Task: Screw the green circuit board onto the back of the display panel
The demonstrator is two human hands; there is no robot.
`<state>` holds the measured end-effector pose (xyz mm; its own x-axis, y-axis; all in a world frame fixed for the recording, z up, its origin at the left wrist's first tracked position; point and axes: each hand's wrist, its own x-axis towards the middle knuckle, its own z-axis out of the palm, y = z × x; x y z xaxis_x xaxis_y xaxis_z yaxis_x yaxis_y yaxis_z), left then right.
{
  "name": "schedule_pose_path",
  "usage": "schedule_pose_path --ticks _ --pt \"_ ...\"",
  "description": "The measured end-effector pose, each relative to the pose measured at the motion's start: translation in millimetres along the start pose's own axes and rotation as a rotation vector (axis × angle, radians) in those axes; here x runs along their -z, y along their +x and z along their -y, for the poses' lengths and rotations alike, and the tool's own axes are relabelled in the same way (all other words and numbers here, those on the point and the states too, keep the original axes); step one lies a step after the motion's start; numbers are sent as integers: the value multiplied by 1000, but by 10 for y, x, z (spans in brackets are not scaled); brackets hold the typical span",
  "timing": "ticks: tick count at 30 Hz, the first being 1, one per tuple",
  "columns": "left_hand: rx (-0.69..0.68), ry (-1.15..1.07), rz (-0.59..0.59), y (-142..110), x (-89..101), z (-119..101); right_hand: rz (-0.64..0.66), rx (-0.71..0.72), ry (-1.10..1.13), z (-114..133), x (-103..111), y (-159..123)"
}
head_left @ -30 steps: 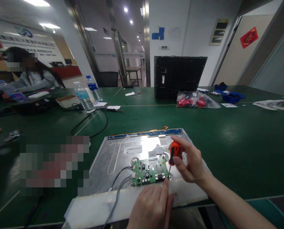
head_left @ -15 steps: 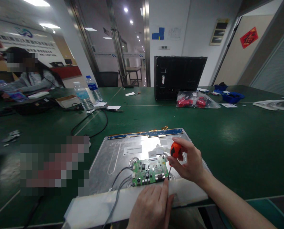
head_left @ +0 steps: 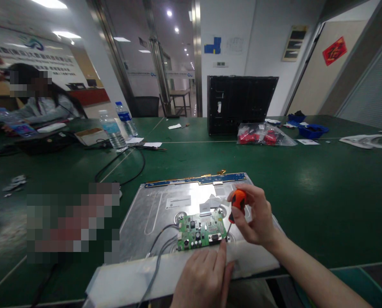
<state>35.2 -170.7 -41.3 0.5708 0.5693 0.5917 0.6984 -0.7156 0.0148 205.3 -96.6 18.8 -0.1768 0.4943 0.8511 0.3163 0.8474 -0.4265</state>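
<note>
My right hand [head_left: 256, 218] grips the orange and black handle of a short screwdriver [head_left: 238, 205] between thumb and fingers. The shaft slants down to the lower right corner of a green circuit board [head_left: 202, 229]. My left hand [head_left: 202, 273] lies over the front edge of the panel, holding nothing that I can see. Its index finger reaches out to the board's corner, close to the screwdriver tip. Under the board is a silvery metal display panel [head_left: 155, 209] with a blue strip board [head_left: 195, 180] along its far edge. Grey cables [head_left: 160, 256] run from the board's left side.
A black monitor housing [head_left: 242, 105] stands at the back, with a plastic bag of red parts [head_left: 264, 134] before it. Water bottles [head_left: 112, 130] and a black cable [head_left: 144, 164] are on the left. Blue trays [head_left: 312, 130] lie back right. Another person [head_left: 46, 98] sits far left.
The screwdriver handle has tilted a little to the right, and my right hand's fingers have shifted around it. My left hand and the board have stayed in place.
</note>
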Motion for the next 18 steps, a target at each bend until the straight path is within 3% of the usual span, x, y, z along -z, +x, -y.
schedule_pose_path --ticks 7,12,18 --pt "8 -3 -7 9 10 -3 -79 25 -63 -22 -54 -6" --pt "5 -5 -11 20 24 -1 -22 84 -159 25 -7 56" --pt "-4 4 -13 31 25 -2 63 38 -23 29 33 33"
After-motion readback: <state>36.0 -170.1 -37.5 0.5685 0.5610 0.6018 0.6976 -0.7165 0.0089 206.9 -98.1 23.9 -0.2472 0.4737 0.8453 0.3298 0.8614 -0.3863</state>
